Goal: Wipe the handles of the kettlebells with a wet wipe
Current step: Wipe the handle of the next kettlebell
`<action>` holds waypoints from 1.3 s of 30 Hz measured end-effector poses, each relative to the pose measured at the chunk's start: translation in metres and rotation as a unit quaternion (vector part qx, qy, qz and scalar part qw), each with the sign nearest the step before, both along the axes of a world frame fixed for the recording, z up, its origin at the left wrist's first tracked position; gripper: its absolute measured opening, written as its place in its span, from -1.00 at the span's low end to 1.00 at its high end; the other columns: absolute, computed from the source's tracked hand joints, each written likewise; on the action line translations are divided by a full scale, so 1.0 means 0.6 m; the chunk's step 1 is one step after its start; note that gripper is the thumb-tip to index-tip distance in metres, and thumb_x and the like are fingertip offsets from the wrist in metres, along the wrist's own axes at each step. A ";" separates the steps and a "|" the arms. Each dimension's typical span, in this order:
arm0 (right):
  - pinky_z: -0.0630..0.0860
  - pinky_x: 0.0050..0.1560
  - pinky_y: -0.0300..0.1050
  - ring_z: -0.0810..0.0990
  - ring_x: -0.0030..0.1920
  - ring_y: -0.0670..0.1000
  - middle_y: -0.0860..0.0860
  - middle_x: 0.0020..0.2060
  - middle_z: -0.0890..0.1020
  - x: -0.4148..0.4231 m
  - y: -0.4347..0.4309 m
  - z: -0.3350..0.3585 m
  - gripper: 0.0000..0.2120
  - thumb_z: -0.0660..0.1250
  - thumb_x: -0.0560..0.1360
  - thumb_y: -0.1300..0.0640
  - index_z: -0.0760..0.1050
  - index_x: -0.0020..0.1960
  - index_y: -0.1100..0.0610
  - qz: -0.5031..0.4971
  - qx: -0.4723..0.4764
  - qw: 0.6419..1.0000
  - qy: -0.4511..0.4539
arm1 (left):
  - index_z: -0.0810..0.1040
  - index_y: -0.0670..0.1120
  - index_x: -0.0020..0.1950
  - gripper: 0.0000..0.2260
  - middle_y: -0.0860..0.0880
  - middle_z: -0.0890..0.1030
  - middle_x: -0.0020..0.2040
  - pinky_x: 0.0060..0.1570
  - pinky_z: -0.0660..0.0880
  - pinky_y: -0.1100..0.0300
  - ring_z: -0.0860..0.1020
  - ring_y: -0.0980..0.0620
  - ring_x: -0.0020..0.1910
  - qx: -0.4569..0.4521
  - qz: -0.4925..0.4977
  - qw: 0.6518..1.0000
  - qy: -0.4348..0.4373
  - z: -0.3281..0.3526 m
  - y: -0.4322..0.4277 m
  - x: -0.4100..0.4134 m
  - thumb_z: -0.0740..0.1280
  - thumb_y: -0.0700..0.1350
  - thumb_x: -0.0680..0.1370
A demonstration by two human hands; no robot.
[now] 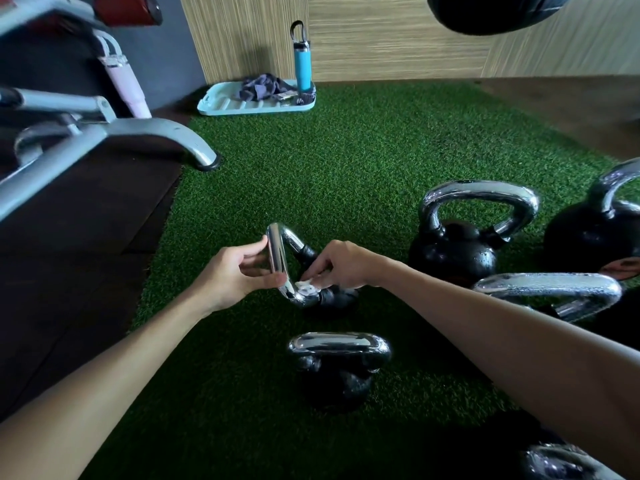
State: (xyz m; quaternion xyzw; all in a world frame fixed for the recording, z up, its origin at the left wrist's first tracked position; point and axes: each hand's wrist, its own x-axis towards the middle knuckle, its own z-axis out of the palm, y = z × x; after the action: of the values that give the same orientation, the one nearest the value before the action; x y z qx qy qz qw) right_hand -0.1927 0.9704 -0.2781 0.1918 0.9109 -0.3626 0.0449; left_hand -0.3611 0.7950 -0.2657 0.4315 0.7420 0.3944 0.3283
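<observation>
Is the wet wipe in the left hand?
No, the right hand holds the wet wipe against the kettlebell handle that the left hand grips.

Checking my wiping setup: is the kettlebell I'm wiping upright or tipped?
Tipped: the kettlebell lies on its side, handle pointing toward the left hand, which holds it.

Six kettlebells are counted on the one patch of green turf (pixel 346 150): one tilted kettlebell (pixel 277 251) at the centre, one upright kettlebell (pixel 339 342) at six o'clock, two at three o'clock, namely the nearer kettlebell (pixel 457 251) and the farther kettlebell (pixel 588 237), one lying kettlebell (pixel 547 284) at four o'clock, and one cut-off kettlebell (pixel 554 462) at five o'clock. Two hands are counted, a left hand (pixel 239 271) and a right hand (pixel 346 265), and one wet wipe (pixel 306 289). At twelve o'clock one tray (pixel 225 107), one blue bottle (pixel 303 67) and one bundle of cloth (pixel 263 86) are counted. One bench frame (pixel 138 129) is seen at ten o'clock.
</observation>
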 end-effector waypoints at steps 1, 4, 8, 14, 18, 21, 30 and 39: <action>0.41 -0.30 -0.39 0.53 -0.39 -0.29 -0.05 -0.05 0.73 -0.002 0.002 -0.004 -0.72 0.47 0.50 0.24 0.67 0.20 0.08 -0.005 -0.014 1.000 0.004 | 0.29 0.03 0.59 0.01 0.17 0.66 0.22 0.41 0.40 0.07 0.66 0.24 0.11 -0.003 -0.001 1.000 -0.002 0.001 -0.001 -0.001 0.62 0.23 0.22; 0.40 -0.44 -0.44 0.52 -0.48 -0.30 0.00 -0.06 0.70 -0.005 -0.002 0.001 -0.67 0.39 0.51 0.40 0.62 0.25 0.21 -0.006 -0.070 0.997 0.013 | 0.31 0.05 0.58 0.12 0.15 0.64 0.27 0.43 0.40 -0.03 0.65 0.20 0.16 -0.011 -0.009 1.000 -0.002 0.002 -0.004 -0.005 0.64 0.37 0.11; 0.55 -0.12 -0.33 0.58 -0.23 -0.31 -0.01 0.09 0.70 -0.014 -0.003 0.007 -0.73 0.41 0.53 0.32 0.64 0.21 0.20 0.034 -0.031 0.999 0.000 | 0.31 0.03 0.58 0.11 0.14 0.63 0.28 0.43 0.40 -0.05 0.66 0.20 0.14 -0.012 -0.009 1.000 -0.002 0.005 -0.011 -0.004 0.64 0.34 0.13; 0.37 -0.33 -0.45 0.50 -0.41 -0.31 -0.20 -0.27 0.70 -0.024 -0.012 0.010 -0.77 0.43 0.50 0.35 0.66 0.13 0.19 0.007 -0.050 0.999 -0.012 | 0.29 0.01 0.59 0.02 0.12 0.64 0.29 0.40 0.44 -0.01 0.68 0.18 0.10 -0.003 -0.007 1.000 -0.011 0.006 -0.013 0.006 0.63 0.20 0.20; 0.64 -0.03 -0.11 0.69 -0.10 0.04 -0.01 -0.12 0.72 -0.026 -0.031 0.003 -0.75 0.44 0.48 0.36 0.66 0.15 0.22 -0.069 -0.151 0.985 0.036 | 0.29 0.03 0.59 0.16 0.15 0.64 0.28 0.40 0.43 -0.03 0.67 0.18 0.13 -0.015 -0.013 1.000 -0.004 0.006 -0.015 0.001 0.64 0.36 0.08; 0.41 -0.19 -0.22 0.49 -0.22 -0.07 -0.04 -0.10 0.69 -0.014 -0.022 0.015 -0.76 0.41 0.54 0.23 0.64 0.21 0.16 -0.045 -0.213 0.976 -0.015 | 0.29 0.01 0.59 0.22 0.11 0.63 0.30 0.40 0.43 -0.05 0.67 0.17 0.13 -0.024 -0.007 1.000 -0.010 0.006 -0.017 -0.005 0.64 0.39 0.02; 0.48 0.01 -0.08 0.60 -0.02 0.03 -0.01 -0.03 0.73 -0.020 -0.028 -0.008 -0.77 0.53 0.42 0.17 0.69 0.06 0.16 -0.134 -0.290 0.947 -0.035 | 0.29 0.00 0.59 0.06 0.15 0.62 0.29 0.41 0.41 0.02 0.66 0.23 0.12 -0.017 -0.002 1.000 0.002 0.006 -0.024 0.004 0.65 0.20 0.16; 0.24 -0.44 -0.23 0.34 -0.44 -0.12 0.02 -0.29 0.67 -0.044 -0.038 -0.017 -0.84 0.52 0.42 0.30 0.69 0.00 0.19 -0.192 -0.324 0.926 0.011 | 0.30 0.03 0.58 0.00 0.19 0.62 0.27 0.34 0.43 0.11 0.66 0.24 0.12 -0.022 -0.005 0.999 0.026 0.004 -0.025 0.001 0.64 0.16 0.21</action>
State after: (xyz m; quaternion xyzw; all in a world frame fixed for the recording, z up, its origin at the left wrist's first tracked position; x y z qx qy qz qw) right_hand -0.2191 0.9474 -0.2883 0.3343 0.6901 -0.6415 0.0235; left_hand -0.3606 0.7799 -0.2635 0.4380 0.7564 0.3648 0.3208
